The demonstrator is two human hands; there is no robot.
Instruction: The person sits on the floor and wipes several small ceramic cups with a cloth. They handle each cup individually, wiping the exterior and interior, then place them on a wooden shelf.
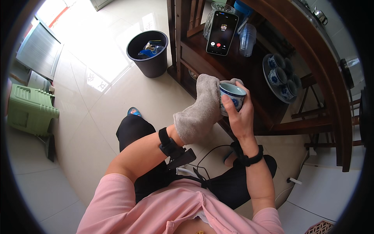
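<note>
My right hand [241, 114] grips a small blue-and-white porcelain cup [233, 98], its thumb on the near side and its fingers round the right side. The cup tilts slightly, and its pale inside shows. A grey-brown cloth [201, 108] is draped over my left hand and hides it down to the wrist. The cloth touches the cup's left side and also shows behind its rim. What the fingers under the cloth do is hidden. Black straps with devices sit on both wrists.
On the dark wooden table [216, 65] a phone [222, 33] leans against a glass vessel [223, 7], beside stacked clear plastic cups [247, 39]. Several similar porcelain cups [277, 76] stand on a round tray [266, 71] at the right. A black bin [150, 65] and green plastic stools [29, 108] stand on the floor.
</note>
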